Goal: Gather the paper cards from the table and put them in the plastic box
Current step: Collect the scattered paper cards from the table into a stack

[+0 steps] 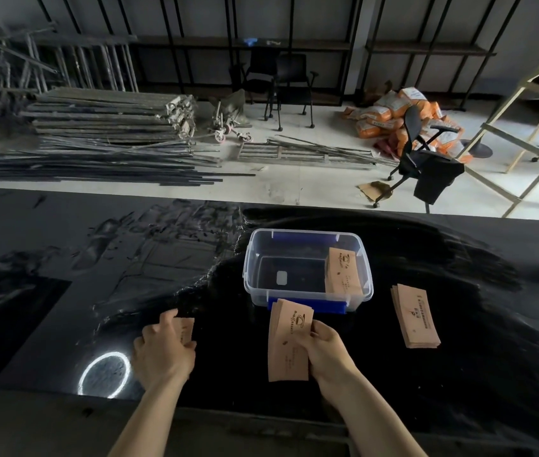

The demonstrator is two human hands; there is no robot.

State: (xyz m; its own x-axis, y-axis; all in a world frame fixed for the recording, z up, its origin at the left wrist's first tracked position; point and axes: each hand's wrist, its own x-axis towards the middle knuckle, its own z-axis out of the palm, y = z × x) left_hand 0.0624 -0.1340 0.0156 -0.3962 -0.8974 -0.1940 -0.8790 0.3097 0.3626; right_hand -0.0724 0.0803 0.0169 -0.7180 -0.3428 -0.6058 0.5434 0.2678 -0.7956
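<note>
A clear plastic box (251, 258) with blue latches stands on the black table, and a stack of brown paper cards (343, 272) leans against its right inner wall. My right hand (326, 352) grips a thin stack of brown cards (288, 341) just in front of the box. My left hand (162, 349) lies further left, fingers curled over another small stack of cards (188, 328) on the table; most of that stack is hidden. A fourth stack of cards (416, 316) lies on the table to the right of the box.
The black table (476, 374) has a glossy, smeared surface with a bright ring-light reflection (105, 374) near my left hand. Beyond its far edge are the floor, metal poles, office chairs (426, 159) and orange sacks.
</note>
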